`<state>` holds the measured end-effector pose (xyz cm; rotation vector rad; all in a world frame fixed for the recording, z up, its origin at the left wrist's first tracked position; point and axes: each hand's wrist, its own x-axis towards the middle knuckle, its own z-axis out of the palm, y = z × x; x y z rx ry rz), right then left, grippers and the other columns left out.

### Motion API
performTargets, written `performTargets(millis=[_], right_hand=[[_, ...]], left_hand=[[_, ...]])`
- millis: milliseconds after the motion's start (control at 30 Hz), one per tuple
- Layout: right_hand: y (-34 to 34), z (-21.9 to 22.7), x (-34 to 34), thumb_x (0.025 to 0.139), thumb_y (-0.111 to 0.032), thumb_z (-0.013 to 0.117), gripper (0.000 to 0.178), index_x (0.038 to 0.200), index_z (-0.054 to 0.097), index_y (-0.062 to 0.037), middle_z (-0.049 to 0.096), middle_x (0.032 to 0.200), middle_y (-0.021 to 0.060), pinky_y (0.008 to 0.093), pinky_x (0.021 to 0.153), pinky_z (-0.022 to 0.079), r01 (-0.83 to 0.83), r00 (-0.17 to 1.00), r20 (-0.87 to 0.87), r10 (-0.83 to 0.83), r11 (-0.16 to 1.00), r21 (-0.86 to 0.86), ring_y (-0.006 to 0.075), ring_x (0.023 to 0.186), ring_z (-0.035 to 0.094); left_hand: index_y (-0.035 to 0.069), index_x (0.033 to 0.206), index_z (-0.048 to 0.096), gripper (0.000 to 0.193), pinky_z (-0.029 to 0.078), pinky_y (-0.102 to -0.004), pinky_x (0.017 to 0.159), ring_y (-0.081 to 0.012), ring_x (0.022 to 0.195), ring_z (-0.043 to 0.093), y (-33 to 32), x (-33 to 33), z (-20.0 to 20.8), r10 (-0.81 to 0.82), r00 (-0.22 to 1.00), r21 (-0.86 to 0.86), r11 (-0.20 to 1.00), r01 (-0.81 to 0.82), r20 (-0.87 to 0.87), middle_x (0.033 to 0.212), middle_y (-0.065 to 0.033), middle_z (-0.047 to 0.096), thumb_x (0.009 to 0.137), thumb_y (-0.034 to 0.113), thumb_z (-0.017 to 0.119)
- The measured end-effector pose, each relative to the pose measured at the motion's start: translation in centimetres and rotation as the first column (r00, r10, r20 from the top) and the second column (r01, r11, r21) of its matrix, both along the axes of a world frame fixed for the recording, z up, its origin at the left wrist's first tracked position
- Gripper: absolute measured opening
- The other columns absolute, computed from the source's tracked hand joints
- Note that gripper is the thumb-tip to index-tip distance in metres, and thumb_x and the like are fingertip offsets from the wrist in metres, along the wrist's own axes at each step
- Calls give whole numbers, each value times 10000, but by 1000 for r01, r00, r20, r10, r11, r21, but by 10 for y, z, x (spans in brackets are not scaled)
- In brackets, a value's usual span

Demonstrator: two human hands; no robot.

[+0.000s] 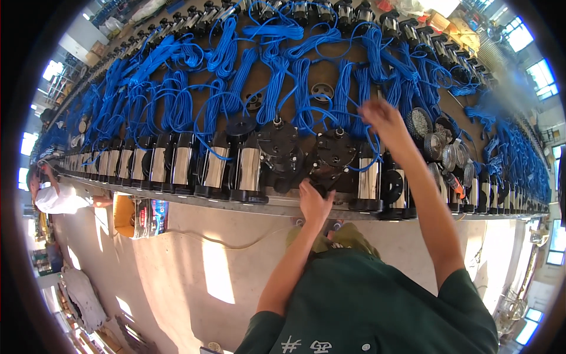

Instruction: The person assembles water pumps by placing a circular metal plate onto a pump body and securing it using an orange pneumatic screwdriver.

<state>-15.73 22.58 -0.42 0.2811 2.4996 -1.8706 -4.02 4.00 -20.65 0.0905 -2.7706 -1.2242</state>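
The black, round-flanged metal motor unit (336,150) lies at the near edge of the long brown workbench (236,71), directly ahead of the person. The left hand (316,203) is at its near end, fingers and thumb to either side; whether they are closed in a grip cannot be told. The right hand (383,118) is raised beyond the unit, near the bundled blue cables (342,97). Its fingers appear curled but blurred; whether they hold anything cannot be told.

Head-worn fisheye view, looking down, near the workbench (280,201)
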Motion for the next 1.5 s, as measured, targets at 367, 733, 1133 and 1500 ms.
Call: performTargets(millis=[367,733,1133,1500], right_hand=[[-99,-95,185,883,-50,602,235,1113,573,-16,621,738,44,254,579,457,-58,962,265,70,997,-53,108,621,586],[-182,-170,78,813,-137,573,610,1406,429,-145,657,729,137,446,586,514,-624,776,420,470,482,615,327,675,658],[-189,-163,69,801,-225,617,433,1209,595,-80,671,764,153,432,633,545,-657,745,498,443,361,661,342,750,678],[-142,-102,104,900,-96,553,247,1113,645,-10,668,850,64,253,533,454,14,856,476,204,910,-415,92,693,572]], left_hand=[[11,1133,506,332,465,-273,540,-137,553,564,-120,35,38,-108,953,141,988,70,282,697,-50,602,841,56,656],[-14,1145,485,287,445,-252,524,-105,605,536,-127,42,15,45,930,477,849,-228,364,737,-74,598,872,8,574],[-6,1069,547,211,408,-226,548,-66,604,496,-137,49,10,44,910,527,803,-277,412,721,-32,578,876,50,610],[9,1029,547,125,432,-204,505,-85,580,548,-149,40,8,-66,902,663,701,-263,428,772,-48,619,907,37,556]])
